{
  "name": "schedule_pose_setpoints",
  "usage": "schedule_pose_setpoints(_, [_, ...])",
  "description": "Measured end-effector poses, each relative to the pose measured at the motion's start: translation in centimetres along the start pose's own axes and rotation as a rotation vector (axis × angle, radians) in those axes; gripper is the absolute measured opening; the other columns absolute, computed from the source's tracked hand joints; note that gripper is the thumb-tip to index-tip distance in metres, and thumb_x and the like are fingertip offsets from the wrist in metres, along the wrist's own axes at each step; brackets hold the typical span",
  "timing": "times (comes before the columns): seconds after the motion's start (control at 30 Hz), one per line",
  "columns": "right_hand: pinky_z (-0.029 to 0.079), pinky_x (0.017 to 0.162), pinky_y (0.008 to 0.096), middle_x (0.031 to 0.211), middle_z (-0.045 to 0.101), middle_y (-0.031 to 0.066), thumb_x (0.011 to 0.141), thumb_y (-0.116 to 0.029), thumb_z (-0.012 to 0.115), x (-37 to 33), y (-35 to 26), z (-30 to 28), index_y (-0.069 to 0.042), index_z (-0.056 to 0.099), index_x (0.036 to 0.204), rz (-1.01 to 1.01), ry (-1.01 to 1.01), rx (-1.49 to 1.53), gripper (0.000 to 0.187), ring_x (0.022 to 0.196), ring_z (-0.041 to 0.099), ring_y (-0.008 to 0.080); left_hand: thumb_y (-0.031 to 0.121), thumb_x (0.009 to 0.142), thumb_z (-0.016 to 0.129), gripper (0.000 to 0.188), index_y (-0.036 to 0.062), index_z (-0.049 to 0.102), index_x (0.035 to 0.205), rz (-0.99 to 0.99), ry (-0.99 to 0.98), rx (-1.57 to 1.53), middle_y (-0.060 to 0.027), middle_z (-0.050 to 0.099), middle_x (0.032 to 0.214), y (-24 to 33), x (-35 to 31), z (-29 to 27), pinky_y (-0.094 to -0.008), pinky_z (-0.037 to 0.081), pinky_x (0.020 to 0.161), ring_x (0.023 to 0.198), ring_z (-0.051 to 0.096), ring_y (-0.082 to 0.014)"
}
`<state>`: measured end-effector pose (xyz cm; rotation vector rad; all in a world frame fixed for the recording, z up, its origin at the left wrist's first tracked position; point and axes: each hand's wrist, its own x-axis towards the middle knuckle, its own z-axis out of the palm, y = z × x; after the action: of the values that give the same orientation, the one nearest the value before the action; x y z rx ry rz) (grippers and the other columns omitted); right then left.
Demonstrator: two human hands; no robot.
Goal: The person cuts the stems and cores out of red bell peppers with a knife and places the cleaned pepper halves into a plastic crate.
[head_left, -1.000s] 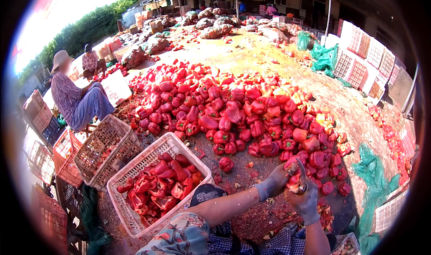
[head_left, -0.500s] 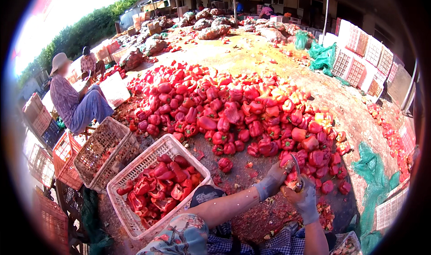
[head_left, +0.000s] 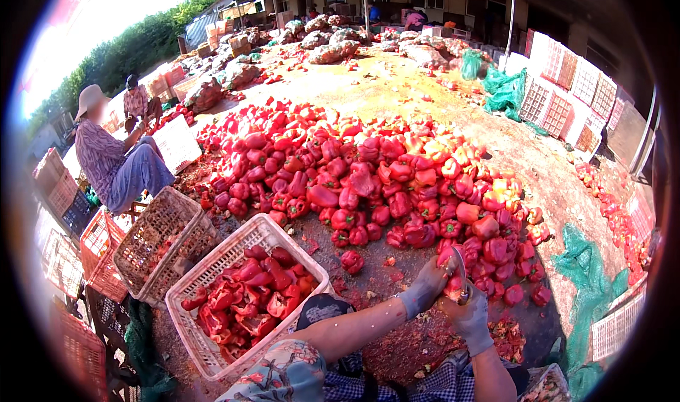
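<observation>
A broad heap of red peppers point(head_left: 368, 182) covers the ground point(head_left: 397, 90), its far edge bending with the lens. A white plastic crate point(head_left: 212, 274) at lower left holds cut pepper pieces point(head_left: 248, 299); its near corner is hidden behind the person's knee. Beside it leans a brown woven basket point(head_left: 159, 235), whose contents are hard to make out. A seated person point(head_left: 117, 165) in a hat works at far left. Green netting point(head_left: 591, 281) lies at right, partly cut off in the dark rim. The gloved left hand point(head_left: 427, 289) and gloved right hand point(head_left: 471, 320) meet over a red pepper point(head_left: 453, 286); the left grip is clamped on it. The right grip is closed on a knife point(head_left: 462, 266), its handle hidden.
</observation>
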<state>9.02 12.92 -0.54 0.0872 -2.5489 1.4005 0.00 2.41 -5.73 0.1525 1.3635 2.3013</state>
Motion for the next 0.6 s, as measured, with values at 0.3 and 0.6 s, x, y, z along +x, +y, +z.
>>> schedule_pose_setpoints(0.3, [0.039, 0.037, 0.0241, 0.067, 0.062, 0.0053, 0.078, -0.011, 0.066, 0.1, -2.8, -1.5, -0.002, 0.060, 0.082, 0.396, -0.105, 0.547, 0.011, 0.043, 0.054, 0.0109, 0.040, 0.095, 0.054, 0.049, 0.0021, 0.047, 0.126, 0.078, -0.196, -0.045, -0.0034, 0.058, 0.111, 4.3, -2.5, 1.1, -0.0282, 0.047, 0.087, 0.099, 0.053, -0.0098])
schedule_pose_setpoints(0.6, [0.040, 0.038, 0.0230, 0.058, 0.056, 0.0011, 0.083, -0.019, 0.065, -0.1, -4.1, -1.7, -0.004, 0.058, 0.084, 0.422, -0.115, 0.552, 0.017, 0.041, 0.053, 0.0112, 0.034, 0.094, 0.058, 0.041, 0.0028, 0.046, 0.119, 0.276, 0.016, 0.265, -0.0046, 0.056, 0.106, 1.7, -0.5, -0.3, -0.0275, 0.045, 0.086, 0.098, 0.052, -0.0102])
